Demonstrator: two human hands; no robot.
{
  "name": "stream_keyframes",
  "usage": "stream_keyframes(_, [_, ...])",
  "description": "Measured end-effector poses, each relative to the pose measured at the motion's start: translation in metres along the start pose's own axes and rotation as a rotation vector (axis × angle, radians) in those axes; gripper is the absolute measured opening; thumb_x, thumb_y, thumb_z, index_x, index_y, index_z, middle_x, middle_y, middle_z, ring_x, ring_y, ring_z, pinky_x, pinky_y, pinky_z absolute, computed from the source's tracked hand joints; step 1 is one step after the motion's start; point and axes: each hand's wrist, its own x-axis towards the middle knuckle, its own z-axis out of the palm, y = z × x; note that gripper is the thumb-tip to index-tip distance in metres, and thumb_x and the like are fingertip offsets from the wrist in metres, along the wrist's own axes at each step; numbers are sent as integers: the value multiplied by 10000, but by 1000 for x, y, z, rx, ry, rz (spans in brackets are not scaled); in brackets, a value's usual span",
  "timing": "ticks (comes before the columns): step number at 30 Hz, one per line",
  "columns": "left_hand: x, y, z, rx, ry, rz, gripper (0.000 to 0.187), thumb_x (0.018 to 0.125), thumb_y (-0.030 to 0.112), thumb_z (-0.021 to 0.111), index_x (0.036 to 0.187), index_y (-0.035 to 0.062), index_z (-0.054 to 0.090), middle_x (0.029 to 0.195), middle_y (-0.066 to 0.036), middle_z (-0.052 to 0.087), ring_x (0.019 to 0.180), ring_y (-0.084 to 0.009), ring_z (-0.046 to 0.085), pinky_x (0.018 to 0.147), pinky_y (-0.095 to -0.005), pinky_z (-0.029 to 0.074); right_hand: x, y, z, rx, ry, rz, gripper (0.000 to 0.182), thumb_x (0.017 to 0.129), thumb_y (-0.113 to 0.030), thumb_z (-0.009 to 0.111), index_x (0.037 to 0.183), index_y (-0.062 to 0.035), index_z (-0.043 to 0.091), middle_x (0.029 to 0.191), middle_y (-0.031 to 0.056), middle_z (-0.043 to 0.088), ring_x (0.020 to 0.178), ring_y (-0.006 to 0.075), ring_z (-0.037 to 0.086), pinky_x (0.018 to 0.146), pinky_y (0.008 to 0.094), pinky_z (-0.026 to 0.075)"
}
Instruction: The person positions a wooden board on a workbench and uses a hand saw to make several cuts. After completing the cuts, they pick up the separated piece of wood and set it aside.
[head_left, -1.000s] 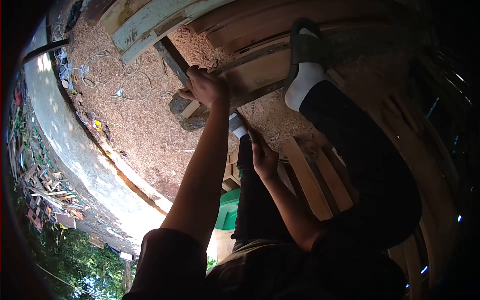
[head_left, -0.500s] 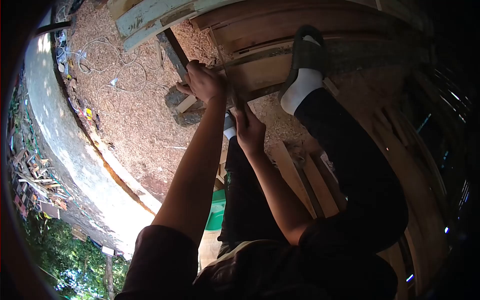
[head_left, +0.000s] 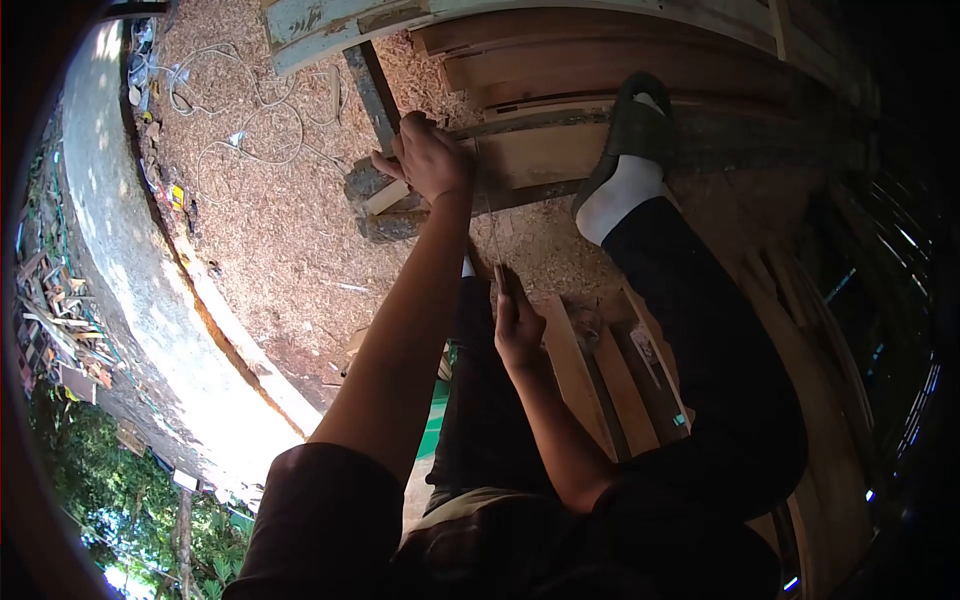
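My right hand [head_left: 520,332] is wrapped around the handle of a handsaw [head_left: 492,228], whose thin blade runs up to the edge of a wooden board [head_left: 545,155]. My left hand [head_left: 437,163] grips the board just left of the blade, with its thumb sticking out to the side. Under the board lies a rough timber bench [head_left: 390,228], and a pale board end shows below my left hand. My foot in a dark slipper [head_left: 640,125] presses on the board to the right of the cut.
Wood shavings cover the ground [head_left: 280,260], where a pale cord [head_left: 300,130] lies in loops. Long planks [head_left: 620,75] are stacked beyond the bench. More boards [head_left: 610,380] lie near my right arm, and a green container [head_left: 432,425] sits partly behind my leg.
My right hand has pulled the saw back toward my body, showing more blade below the board. My left hand keeps its place on the board. The view has shifted slightly.
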Motion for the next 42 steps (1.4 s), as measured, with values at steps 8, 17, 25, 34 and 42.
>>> stream_keyframes(8, [-4, -1, -2, 7, 14, 15, 111, 1020, 153, 502, 1095, 129, 580, 984, -57, 677, 1078, -313, 640, 1261, -660, 62, -11, 17, 7, -89, 123, -174, 405, 1100, -271, 590, 1427, -44, 665, 1083, 217, 785, 970, 331, 797, 777, 379, 614])
stream_keyframes(17, [-1, -3, 0, -8, 42, 39, 98, 1012, 143, 521, 1090, 125, 578, 982, -60, 679, 1085, -315, 642, 1258, -657, 69, 0, 2, 7, -42, -12, 69, 407, 1118, -228, 541, 1437, -2, 652, 1401, 216, 699, 1365, 260, 640, 1116, 369, 511])
stream_keyframes(25, [-1, 1, -4, -25, 33, 34, 106, 1006, 114, 508, 1101, 114, 555, 979, -87, 670, 1125, -345, 631, 1265, -677, 38, 92, -84, 9, -60, -121, 470, 387, 1080, -174, 615, 1448, -62, 665, 1333, 187, 740, 1213, 293, 735, 978, 333, 585])
stream_keyframes(34, [2, 1, -1, 14, -11, -7, 114, 1011, 133, 517, 1119, 111, 547, 988, -73, 677, 1117, -329, 643, 1261, -685, 66, 83, -72, 14, -162, -113, 360, 405, 1085, -201, 612, 1435, 2, 644, 1214, 215, 773, 1106, 327, 772, 895, 377, 616])
stream_keyframes(42, [2, -2, 7, 34, 20, 35, 110, 1019, 144, 508, 1119, 129, 549, 982, -68, 666, 1105, -323, 632, 1250, -693, 78, 68, -45, 7, -16, 28, 41, 407, 1122, -227, 556, 1431, 20, 654, 1363, 199, 724, 1200, 176, 719, 986, 270, 553])
